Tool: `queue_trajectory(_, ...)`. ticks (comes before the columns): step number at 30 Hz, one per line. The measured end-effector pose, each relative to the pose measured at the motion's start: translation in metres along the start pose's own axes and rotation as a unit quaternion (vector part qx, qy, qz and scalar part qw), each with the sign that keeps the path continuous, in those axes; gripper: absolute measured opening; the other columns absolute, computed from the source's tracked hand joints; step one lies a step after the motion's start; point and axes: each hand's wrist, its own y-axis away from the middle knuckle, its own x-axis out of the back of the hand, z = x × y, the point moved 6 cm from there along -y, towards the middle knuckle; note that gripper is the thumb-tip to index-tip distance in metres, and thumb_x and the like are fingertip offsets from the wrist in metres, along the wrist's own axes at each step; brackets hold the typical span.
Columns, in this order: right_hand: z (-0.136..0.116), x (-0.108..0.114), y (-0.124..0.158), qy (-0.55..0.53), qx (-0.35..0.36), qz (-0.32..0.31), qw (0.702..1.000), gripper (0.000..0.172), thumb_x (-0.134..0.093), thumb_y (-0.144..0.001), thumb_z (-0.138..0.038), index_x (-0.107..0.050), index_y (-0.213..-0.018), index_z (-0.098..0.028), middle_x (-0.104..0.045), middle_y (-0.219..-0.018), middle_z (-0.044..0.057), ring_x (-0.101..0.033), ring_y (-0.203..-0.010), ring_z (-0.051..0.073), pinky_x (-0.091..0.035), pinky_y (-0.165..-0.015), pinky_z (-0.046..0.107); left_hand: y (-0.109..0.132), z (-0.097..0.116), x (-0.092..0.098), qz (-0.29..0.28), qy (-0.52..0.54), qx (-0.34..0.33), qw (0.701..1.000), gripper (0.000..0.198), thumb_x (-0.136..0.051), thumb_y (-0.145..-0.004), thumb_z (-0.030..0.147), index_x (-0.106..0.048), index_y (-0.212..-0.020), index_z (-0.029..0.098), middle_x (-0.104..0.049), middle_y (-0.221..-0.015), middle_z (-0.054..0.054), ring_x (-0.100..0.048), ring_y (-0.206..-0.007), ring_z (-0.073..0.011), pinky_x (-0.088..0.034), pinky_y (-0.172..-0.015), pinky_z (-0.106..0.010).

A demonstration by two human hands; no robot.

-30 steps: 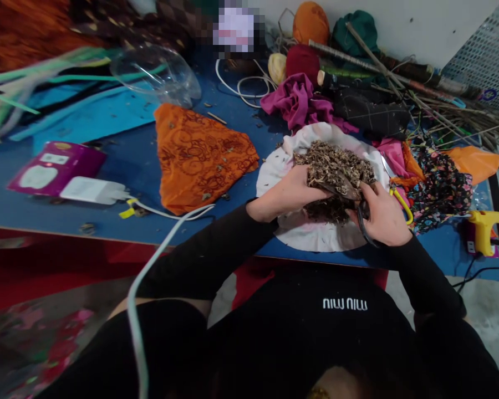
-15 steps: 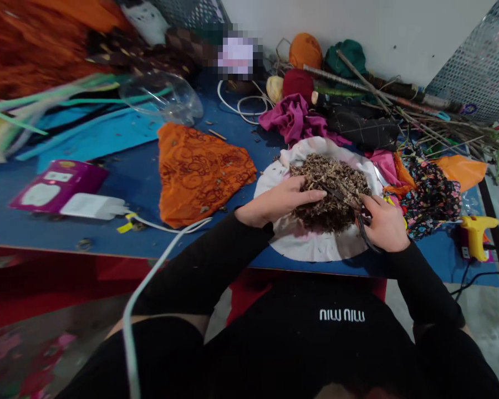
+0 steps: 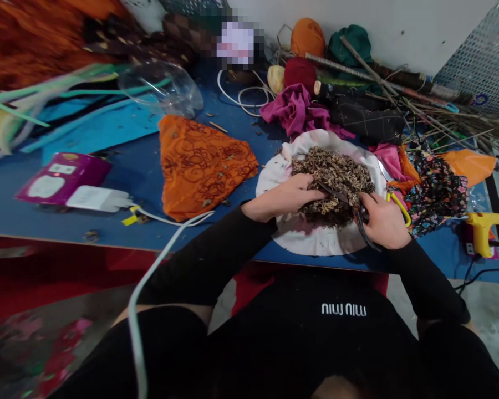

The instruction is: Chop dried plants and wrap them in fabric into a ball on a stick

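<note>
A heap of brown, shredded dried plant matter lies on a round white cloth. Black-handled scissors are held in my right hand, at the heap's right side. My left hand reaches over the heap from the left, thumb and fingers pinched at one end of a thin dark strip. That strip points toward the scissors, whose blades are mostly lost against the brown bits.
Orange patterned cloth lies left of the heap, near a purple power box with a white charger and cable. Yellow-handled scissors, floral fabric and a yellow glue gun are at the right. Sticks lie behind.
The view has shifted slightly, so most things sit a little farther right and higher. Both hands stay at the heap, with the scissors still in my right hand.
</note>
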Motion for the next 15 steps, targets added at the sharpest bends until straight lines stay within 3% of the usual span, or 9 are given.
queue_trajectory(5,-0.0061,0.0035,-0.0042,-0.005,0.014,0.038,0.999,0.053,-0.048,-0.098,-0.041,-0.061,-0.140,-0.011,-0.071,-0.116,0.017,-0.067,-0.093,0.029,-0.040,-0.070,0.034,-0.0005,0.0051,-0.0027,-0.014,0.030,-0.018,0.999,0.039,-0.066,-0.086,0.049,-0.078,-0.104,0.016,-0.080,-0.109,-0.008,-0.070,-0.108,-0.0283,-0.053,-0.105,-0.042)
queue_trajectory(9,-0.0095,0.0025,-0.0055,0.001,0.018,0.024,1.000,0.051,-0.049,-0.096,-0.035,-0.062,-0.138,-0.010,-0.070,-0.117,0.019,-0.067,-0.093,0.029,-0.041,-0.071,0.035,-0.0012,0.0053,-0.0059,-0.020,0.030,-0.036,0.999,0.034,-0.064,-0.087,0.042,-0.079,-0.104,0.017,-0.080,-0.109,-0.007,-0.070,-0.110,-0.0276,-0.054,-0.104,-0.041)
queue_trajectory(15,-0.0038,-0.0007,-0.0018,0.004,0.006,0.004,1.000,0.051,-0.049,-0.094,-0.032,-0.063,-0.139,-0.012,-0.073,-0.113,0.017,-0.068,-0.091,0.030,-0.041,-0.069,0.035,0.0001,-0.0011,-0.0037,-0.011,0.030,0.008,0.999,0.034,-0.064,-0.085,0.039,-0.078,-0.106,0.016,-0.080,-0.108,-0.008,-0.072,-0.104,-0.0281,-0.056,-0.099,-0.041)
